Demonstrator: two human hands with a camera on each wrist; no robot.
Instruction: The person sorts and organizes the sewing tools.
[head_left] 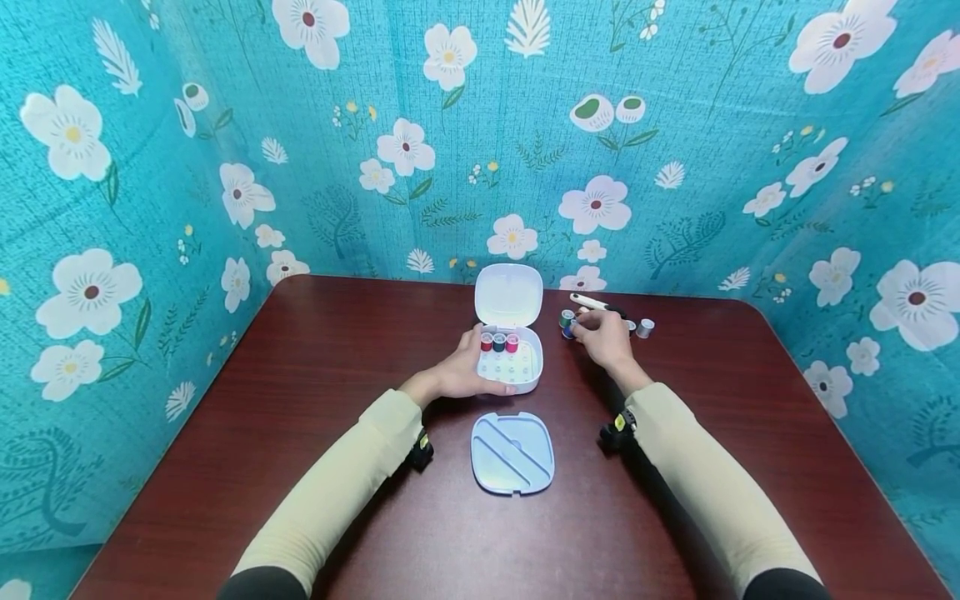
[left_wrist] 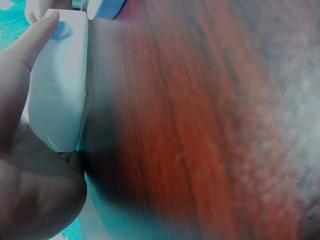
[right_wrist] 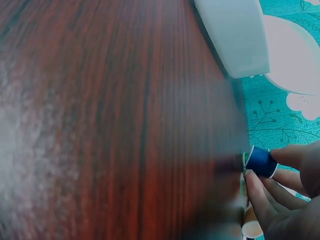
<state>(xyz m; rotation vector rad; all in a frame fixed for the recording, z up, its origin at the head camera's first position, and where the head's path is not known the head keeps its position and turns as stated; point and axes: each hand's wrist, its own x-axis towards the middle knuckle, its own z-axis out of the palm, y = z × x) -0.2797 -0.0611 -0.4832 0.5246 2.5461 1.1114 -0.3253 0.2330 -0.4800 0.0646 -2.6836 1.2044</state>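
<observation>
While a green spool [head_left: 566, 317] sits beside the blue spool [right_wrist: 262, 162], right hand [head_left: 606, 337] pinches the latter, axis near upright; left hand [head_left: 462, 371] grips box [head_left: 534, 379], tray [head_left: 513, 454] in front.

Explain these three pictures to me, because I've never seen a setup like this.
There is no machine here: a person works with two bare hands. One camera sits on the head, and small wrist cameras sit on both arms. The wide picture is the head's view forward and down; the two close ones look from the left and right wrists.

On the brown table stands an open white box with three thread spools in a row inside. Nearer the person lies a flat pale blue panel. Right of the box are more spools and a slim white-and-black tool.

The left hand holds the box. The right hand pinches a blue spool, clearest from the right wrist.
</observation>
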